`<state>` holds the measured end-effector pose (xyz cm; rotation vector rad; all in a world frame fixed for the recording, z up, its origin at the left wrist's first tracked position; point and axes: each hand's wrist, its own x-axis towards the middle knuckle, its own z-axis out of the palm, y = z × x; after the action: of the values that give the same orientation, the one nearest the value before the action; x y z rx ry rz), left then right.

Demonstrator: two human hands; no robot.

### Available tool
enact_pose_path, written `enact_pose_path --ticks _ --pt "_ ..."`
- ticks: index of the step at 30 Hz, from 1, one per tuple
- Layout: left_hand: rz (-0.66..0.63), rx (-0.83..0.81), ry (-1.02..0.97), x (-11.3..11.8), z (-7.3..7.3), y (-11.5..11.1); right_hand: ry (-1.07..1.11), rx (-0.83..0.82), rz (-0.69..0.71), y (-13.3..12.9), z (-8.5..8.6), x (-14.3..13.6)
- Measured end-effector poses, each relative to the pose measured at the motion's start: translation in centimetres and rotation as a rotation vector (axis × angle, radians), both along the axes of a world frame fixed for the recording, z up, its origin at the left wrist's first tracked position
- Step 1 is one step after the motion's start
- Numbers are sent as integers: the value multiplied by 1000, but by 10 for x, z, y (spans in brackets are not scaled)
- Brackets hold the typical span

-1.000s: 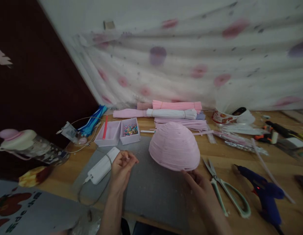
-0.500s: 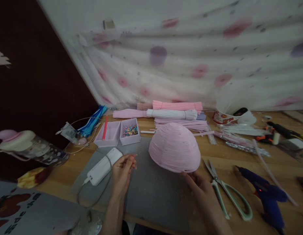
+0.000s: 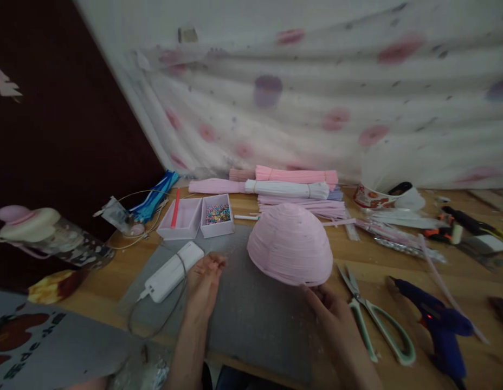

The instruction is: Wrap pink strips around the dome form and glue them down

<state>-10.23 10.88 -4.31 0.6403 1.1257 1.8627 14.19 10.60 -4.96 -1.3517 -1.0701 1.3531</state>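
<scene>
A pale pink dome (image 3: 290, 244), built up in ridged rings of what look like fuzzy stems, is tilted above the grey mat (image 3: 251, 319). My right hand (image 3: 330, 309) pinches its lower front rim between thumb and fingers. To the left of the dome, apart from it, my left hand (image 3: 205, 276) is closed with the fingertips drawn together. Whatever they may hold is too small to make out. Beside that hand lies a white power bank (image 3: 172, 273) with a grey cable. Scissors (image 3: 365, 300) with pale green handles lie open just right of my right hand.
A blue glue gun (image 3: 434, 314) with a red light lies at the right. Behind the mat stand two small boxes, one with a red stick (image 3: 175, 208), one with beads (image 3: 218, 214). Bundled stems (image 3: 286, 188) line the back. A bottle (image 3: 52, 235) lies left.
My left hand has turned slightly, its fingers curling with the back of the hand more upward. The dome and my right hand stay nearly the same, while the view shifts a little.
</scene>
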Motion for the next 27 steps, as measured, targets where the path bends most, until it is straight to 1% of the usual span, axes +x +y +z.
enact_pose_path --ticks 4,7,11,15,19,22,24,27 --pt "-59 -28 -33 3 2 -5 -29 5 -4 1 2 0" --pt "-61 -34 -26 7 5 -7 -47 25 2 2 4 -1" --pt "-63 -43 32 10 7 -7 -16 45 15 3 7 -2" --pt "-64 -70 161 6 -1 -8 0 52 10 1 7 -4" --pt "-26 -64 307 -3 -9 -9 -23 41 -8 0 6 -6" --pt "-64 -81 402 -7 -10 -11 -40 39 -18 -1 7 -7" --pt "-105 -125 439 -9 -9 -14 -51 42 -24 -2 9 -7" --pt "-106 -142 416 -11 -10 -16 -61 44 -27 -3 10 -8"
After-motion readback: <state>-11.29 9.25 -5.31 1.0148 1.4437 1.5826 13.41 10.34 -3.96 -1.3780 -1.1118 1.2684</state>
